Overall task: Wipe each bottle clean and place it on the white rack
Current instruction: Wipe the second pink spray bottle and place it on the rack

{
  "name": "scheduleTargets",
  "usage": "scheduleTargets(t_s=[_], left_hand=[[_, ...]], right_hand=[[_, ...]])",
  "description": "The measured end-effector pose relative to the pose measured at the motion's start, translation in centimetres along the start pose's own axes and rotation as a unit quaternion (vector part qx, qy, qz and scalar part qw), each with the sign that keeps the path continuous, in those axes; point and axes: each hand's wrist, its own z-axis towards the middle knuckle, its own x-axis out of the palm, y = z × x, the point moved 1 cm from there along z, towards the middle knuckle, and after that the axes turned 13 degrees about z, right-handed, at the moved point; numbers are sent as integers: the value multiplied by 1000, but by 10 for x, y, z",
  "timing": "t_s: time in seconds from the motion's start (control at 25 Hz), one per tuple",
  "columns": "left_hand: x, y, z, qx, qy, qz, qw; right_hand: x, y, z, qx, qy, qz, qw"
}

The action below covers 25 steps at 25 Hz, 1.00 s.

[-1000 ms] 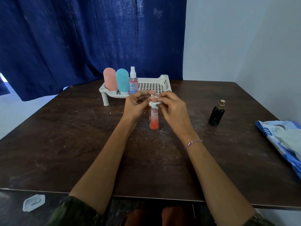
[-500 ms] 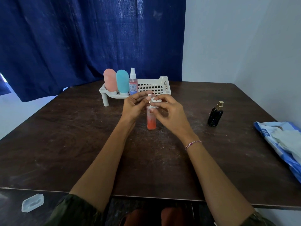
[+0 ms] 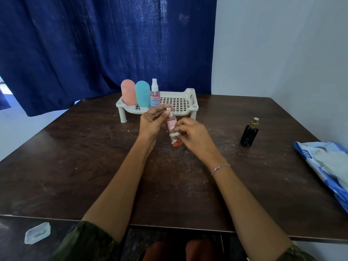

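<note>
Wiping step: left hand (image 3: 152, 121) pinches the orange bottle (image 3: 171, 122), right hand (image 3: 194, 136) grips a wipe (image 3: 174, 136) on it. White rack (image 3: 190, 94) likely next.

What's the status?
Left hand pinches orange spray bottle at nozzle; right hand holds white wipe against its body. Three bottles on white rack. Black perfume bottle unblocked, waiting.

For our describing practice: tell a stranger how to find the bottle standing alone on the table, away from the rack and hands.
On the dark brown wooden table, look right of the white plastic rack, toward the blue-and-white plastic packet. A black square-shouldered bottle stands upright there, alone. No other bottle is black or gold-capped.
</note>
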Motion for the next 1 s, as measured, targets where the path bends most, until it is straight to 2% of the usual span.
scheduleTargets(t_s=[0.2,0.28,0.36,0.56,0.64,0.72,0.88,1.0], left_hand=[[2,-2,0,8,29,-6,1000],[2,-2,0,12,30,2,999],[0,-1,1,13,27,-3,1000],[-1,2,2,4,18,-10,1000],[0,2,1,5,18,-1,1000],[0,2,1,8,23,-4,1000],[1,-1,0,34,54,-3,998],[3,-3,-1,40,63,16,997]], right_hand=[[1,0,2,8,-123,21,992],[1,-3,3,21,-140,42,989],[-1,-8,3,23,-108,46,993],[-13,-16,-1,84,99,22,991],[-14,-16,-3,89,139,5,986],[-12,-13,-2,69,115,2,991],[-7,-5,1,1,-24,15,1000],[-3,0,1,-15,-69,-1,998]])
